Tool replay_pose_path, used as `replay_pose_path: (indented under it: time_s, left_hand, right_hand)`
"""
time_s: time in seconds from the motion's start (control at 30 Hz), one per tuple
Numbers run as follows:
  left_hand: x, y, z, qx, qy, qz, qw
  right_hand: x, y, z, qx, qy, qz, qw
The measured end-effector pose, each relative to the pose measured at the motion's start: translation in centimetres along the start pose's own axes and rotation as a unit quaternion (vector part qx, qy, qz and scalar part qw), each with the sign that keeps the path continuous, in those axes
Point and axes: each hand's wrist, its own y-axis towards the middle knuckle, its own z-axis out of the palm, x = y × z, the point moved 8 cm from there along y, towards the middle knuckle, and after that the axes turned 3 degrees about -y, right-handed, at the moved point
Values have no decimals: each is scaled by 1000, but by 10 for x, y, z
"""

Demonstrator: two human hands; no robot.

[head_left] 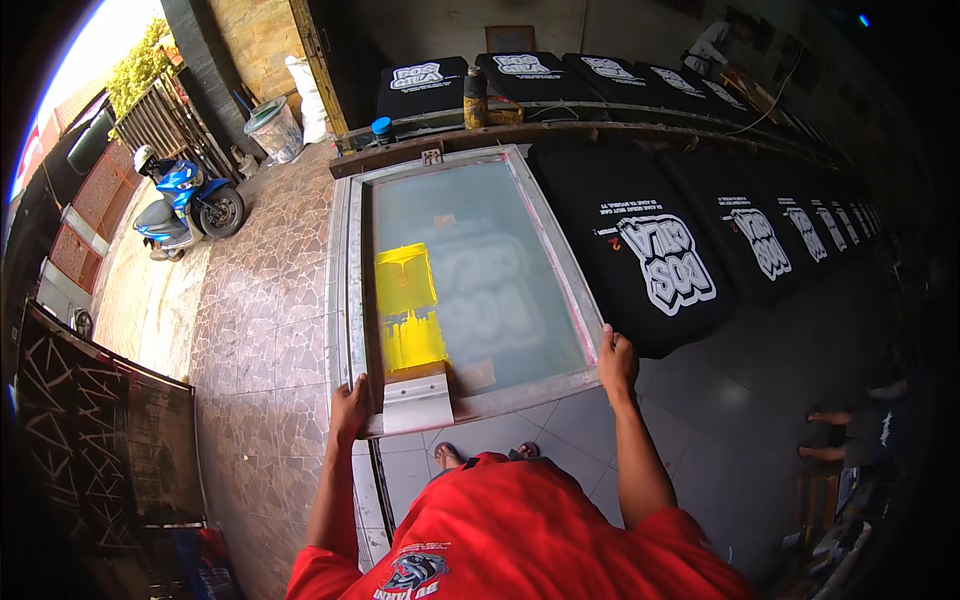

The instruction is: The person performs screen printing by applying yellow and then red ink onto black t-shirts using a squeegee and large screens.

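Note:
Both my hands grip a screen printing frame [468,408], which lies over a black shirt showing dimly through its mesh [470,220]. My left hand [349,405] is closed on the near left corner. My right hand [617,362] is closed on the near right corner, thumb up along the edge. Yellow ink [415,342] is spread in a block on the left part of the mesh. A squeegee [417,398] with a pale, flat handle rests at the near left of the frame, beside my left hand, its edge against the ink.
Black shirts [590,270] with white printed designs run in a row to the right. Another such row stands behind a ledge. On the ledge are a dark bottle [475,98] and a blue-capped jar [382,130]. Two people are partly visible at the right. A blue motorbike [185,205] is parked left.

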Motion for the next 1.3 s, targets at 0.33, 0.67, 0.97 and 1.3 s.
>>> replay_pose_path:
  time_s: [0.33,0.67,0.97,1.3]
  left_hand:
    - [-58,-108,51,-14,-24,52,998]
    - [-142,-129,178,177,13,140,974]
    - [-175,-144,237,282,42,243,927]
    - [-193,-156,273,428,71,321,842]
  right_hand:
    - [-109,-30,-87,-105,74,-31,991]
    - [-269,-103,-199,-239,104,110,959]
    - [-361,-210,-208,-297,113,205,926]
    - [-407,-382,-164,-451,95,323,826]
